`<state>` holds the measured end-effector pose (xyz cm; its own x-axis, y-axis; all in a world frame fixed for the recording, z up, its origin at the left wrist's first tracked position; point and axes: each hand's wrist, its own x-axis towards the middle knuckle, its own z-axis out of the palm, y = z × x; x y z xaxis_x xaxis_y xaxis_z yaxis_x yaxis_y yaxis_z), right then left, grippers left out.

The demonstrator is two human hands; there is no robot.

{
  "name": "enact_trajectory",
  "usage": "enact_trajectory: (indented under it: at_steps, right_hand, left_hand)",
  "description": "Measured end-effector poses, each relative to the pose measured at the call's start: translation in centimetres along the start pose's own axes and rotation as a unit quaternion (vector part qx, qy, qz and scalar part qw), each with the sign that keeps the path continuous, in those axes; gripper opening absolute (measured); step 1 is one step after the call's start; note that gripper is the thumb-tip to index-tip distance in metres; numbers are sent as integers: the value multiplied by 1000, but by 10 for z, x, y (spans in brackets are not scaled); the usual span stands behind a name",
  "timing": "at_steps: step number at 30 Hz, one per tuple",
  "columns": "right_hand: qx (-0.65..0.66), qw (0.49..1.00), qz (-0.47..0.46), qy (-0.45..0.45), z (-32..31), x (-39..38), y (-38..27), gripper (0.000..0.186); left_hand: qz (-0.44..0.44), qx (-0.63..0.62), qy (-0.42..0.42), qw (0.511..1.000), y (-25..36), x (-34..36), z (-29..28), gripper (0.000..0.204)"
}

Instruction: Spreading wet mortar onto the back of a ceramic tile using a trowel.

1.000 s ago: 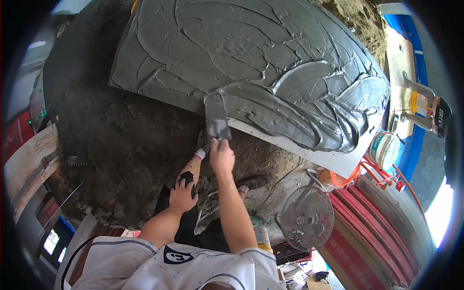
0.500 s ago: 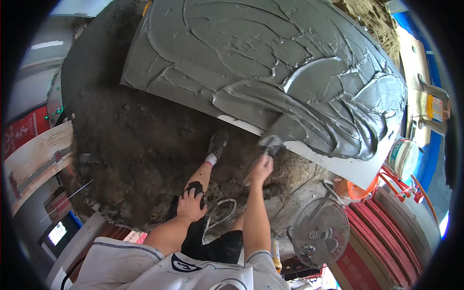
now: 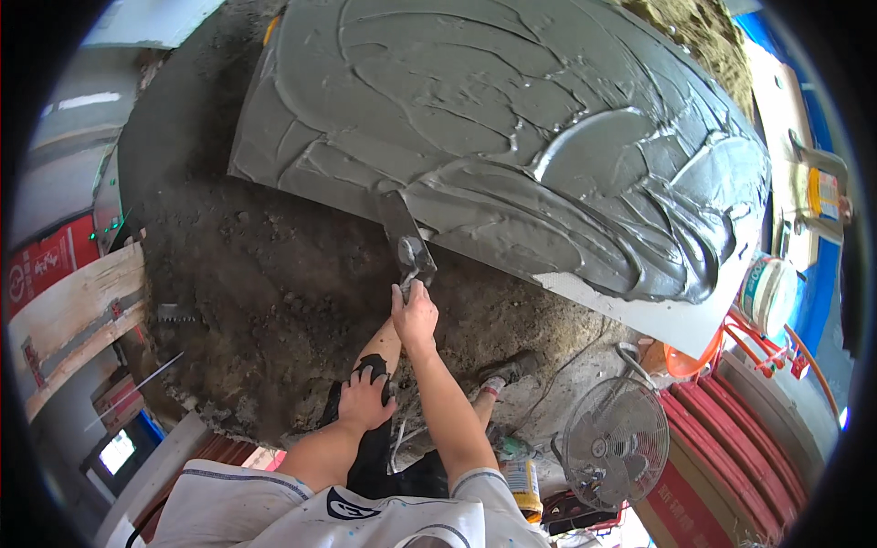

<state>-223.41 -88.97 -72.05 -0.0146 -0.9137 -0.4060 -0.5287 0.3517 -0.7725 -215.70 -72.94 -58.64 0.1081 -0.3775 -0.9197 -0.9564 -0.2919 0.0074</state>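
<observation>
My right hand (image 3: 416, 316) is closed round the handle of a flat trowel (image 3: 400, 225). The blade's far end touches the near edge of a large slab (image 3: 639, 320) thickly spread with wet grey mortar (image 3: 438, 91). Curved ridges run through the mortar, and a bare white strip shows along the slab's near right edge. My left hand (image 3: 365, 402) rests on my bent left knee, over a black covering, fingers spread and holding no tool. My right forearm partly hides that leg.
Dark, rough ground (image 3: 274, 274) lies before the slab. At right stand a fan (image 3: 617, 445), a stack of red-edged boxes (image 3: 731, 438), an orange bucket (image 3: 685, 358) and a white tub (image 3: 767, 294). Sand (image 3: 703, 41) is heaped far right. A serrated blade (image 3: 175, 312) lies left.
My right hand and the trowel have moved left along the slab's near edge. Part of the white edge strip there is now grey. My right shoe has come into view; my left hand stays put.
</observation>
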Motion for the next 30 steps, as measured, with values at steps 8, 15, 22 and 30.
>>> enact_trajectory:
  at_steps: [8,15,22,30]
  right_hand:
    - [19,937,201,285,-127,-42,110,28]
    - [311,860,259,312,-225,-37,144,29]
    - [241,890,253,294,-217,-51,202,30]
    - [366,881,256,157,-191,-14,112,30]
  left_hand:
    - [4,-1,58,998,-1,-1,4,64]
    - [-11,24,54,998,13,-4,6,63]
    - [9,39,65,997,27,0,9,63]
    - [7,31,71,997,14,-3,9,66]
